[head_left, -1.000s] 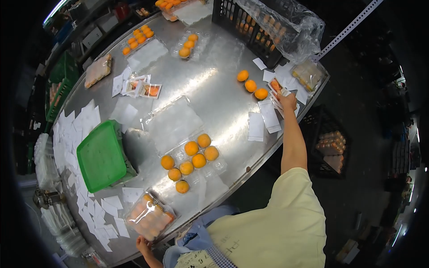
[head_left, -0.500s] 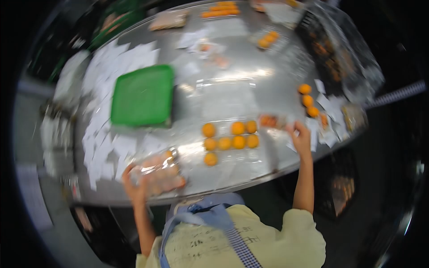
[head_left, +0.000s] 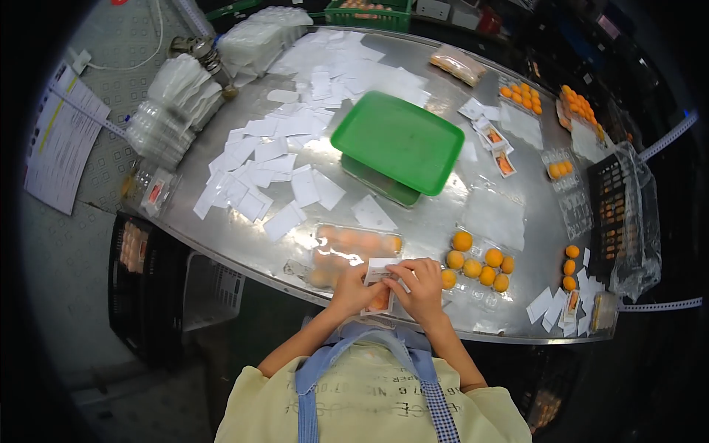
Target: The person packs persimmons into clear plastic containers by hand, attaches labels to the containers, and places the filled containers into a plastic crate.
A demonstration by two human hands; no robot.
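Note:
My left hand [head_left: 353, 292] and my right hand [head_left: 421, 292] meet near the table's front edge, both with fingers closed on a printed label card [head_left: 380, 299]. The card has an orange picture and a white part with small print. Just beyond my left hand lies a closed clear plastic pack [head_left: 347, 247] of round peach-coloured items, partly hidden by my hand. To the right of my right hand sits an open clear tray [head_left: 484, 295] with several round orange items [head_left: 473, 268] in its cups; what kind they are I cannot tell.
A green tray [head_left: 399, 140] stands mid-table beside scattered white paper slips [head_left: 281, 155]. Stacked clear trays [head_left: 166, 111] are at the left. On the right are three orange balls [head_left: 569, 267], more printed cards [head_left: 571, 304] and a black crate [head_left: 610, 196] with plastic film.
My left hand has let go of the clear pack, left on the table. My right hand has come leftward from the right side with the card, and both hands now hold it. The view has turned.

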